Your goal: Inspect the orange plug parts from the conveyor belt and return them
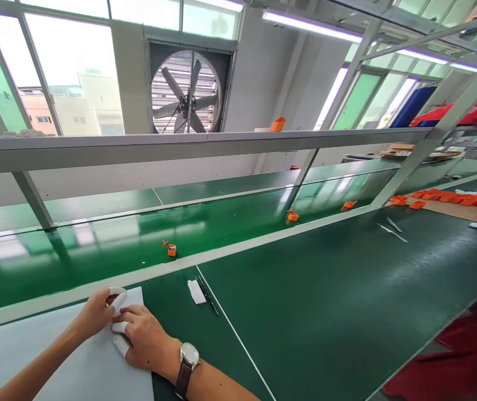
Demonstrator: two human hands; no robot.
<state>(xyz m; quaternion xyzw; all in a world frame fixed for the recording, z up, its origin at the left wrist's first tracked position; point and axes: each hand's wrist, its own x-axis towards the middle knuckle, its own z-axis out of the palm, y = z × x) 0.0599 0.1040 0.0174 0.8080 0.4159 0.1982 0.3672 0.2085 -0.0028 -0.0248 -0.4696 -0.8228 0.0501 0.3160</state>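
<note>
My left hand (95,313) and my right hand (144,338) meet at the near left, over a white sheet (54,367) lying on the dark green bench (326,301). White finger cots cover several fingertips (118,327). Both hands have their fingers curled and pressed against each other. What they pinch between them is hidden. A wristwatch (189,356) with a brown strap sits on my right wrist.
A small white slip (196,291) and a thin black tool (207,296) lie just right of the hands. Behind the bench runs a glossy green conveyor (96,245) carrying small orange parts (171,249). Farther right, more orange parts (451,197) lie on cardboard beside two slim tools (393,229).
</note>
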